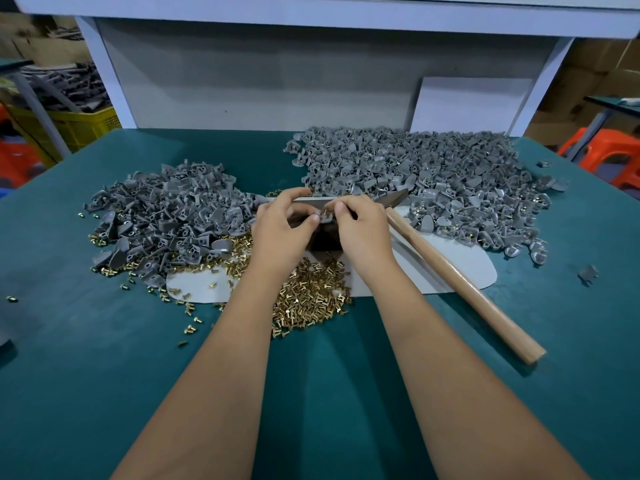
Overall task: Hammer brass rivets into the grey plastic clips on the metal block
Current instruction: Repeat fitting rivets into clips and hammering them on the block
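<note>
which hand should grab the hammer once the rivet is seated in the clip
Probably the right hand. The hammer lies just to its right, wooden handle angled back toward the person, while the left hand is farther from it and pinches the grey clip over the metal block, so it can steady it.

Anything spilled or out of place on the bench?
Stray brass rivets lie scattered left of the main rivet pile, one far out near the table's left edge. A lone grey clip sits apart on the right. The hammer lies idle; both hands work at the block.
</note>
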{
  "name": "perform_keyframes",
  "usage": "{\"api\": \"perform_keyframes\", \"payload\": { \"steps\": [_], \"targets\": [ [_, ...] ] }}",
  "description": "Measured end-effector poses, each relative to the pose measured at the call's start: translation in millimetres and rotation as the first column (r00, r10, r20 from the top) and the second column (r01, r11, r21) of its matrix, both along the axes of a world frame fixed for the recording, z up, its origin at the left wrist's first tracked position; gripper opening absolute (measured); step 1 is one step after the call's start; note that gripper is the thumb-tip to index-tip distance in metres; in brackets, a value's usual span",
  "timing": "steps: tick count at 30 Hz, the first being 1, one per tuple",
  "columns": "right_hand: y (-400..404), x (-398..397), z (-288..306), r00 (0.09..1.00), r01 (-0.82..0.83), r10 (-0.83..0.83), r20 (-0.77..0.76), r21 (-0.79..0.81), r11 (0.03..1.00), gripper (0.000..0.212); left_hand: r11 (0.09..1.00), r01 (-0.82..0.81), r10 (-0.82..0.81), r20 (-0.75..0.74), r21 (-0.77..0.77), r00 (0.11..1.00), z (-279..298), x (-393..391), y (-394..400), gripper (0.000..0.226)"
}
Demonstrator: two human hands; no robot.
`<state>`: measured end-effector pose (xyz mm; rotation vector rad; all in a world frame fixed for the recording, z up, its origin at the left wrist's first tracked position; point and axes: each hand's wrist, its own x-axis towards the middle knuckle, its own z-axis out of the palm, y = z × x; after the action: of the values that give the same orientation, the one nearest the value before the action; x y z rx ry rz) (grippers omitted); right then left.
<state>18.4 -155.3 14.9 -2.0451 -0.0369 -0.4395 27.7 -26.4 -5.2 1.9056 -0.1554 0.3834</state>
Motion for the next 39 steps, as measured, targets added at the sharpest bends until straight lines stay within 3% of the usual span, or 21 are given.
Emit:
{"api": "perform_keyframes", "payload": {
  "steps": [3, 8, 16, 23, 33, 39],
  "targets": [
    [-0.4, -0.3, 1.8, 1.000, -0.009, 0.010, -0.020, 0.051, 0.999, 0.022, 1.000, -0.005, 0.005, -0.001, 0.000, 1.000, 0.4, -0.6, -0.3, 0.036],
    [0.8, -1.5, 1.0, 0.999, 0.026, -0.023, 0.042, -0.069, 0.997, 0.009, 1.000, -0.011, 0.011, 0.021, 0.003, 1.000, 0.6, -1.7, -0.7, 0.038],
    [5.7, -2.2, 3.1, 0.995, 0.086, -0.078, 0.065, -0.135, 0.987, 0.007, 1.000, 0.013, -0.013, 0.018, -0.022, 1.000, -0.1, -0.5, -0.3, 0.039],
    [14.5, 0.5, 1.3, 0.960, 0.277, -0.247, 0.129, -0.338, 0.900, 0.009, 1.000, 0.017, -0.017, 0.056, -0.009, 0.998, -1.2, 0.8, -0.5, 0.041],
    [16.1, -0.6, -1.8, 0.966, 0.196, -0.153, 0.210, -0.198, 0.960, 0.011, 1.000, 0.020, -0.019, 0.051, -0.024, 0.999, -1.8, 1.8, -0.6, 0.042],
    [12.5, 0.6, 1.3, 0.977, 0.157, -0.121, 0.173, -0.213, 0.964, 0.011, 1.000, 0.018, -0.017, 0.053, -0.018, 0.998, -0.9, 2.0, -1.0, 0.041]
  ]
}}
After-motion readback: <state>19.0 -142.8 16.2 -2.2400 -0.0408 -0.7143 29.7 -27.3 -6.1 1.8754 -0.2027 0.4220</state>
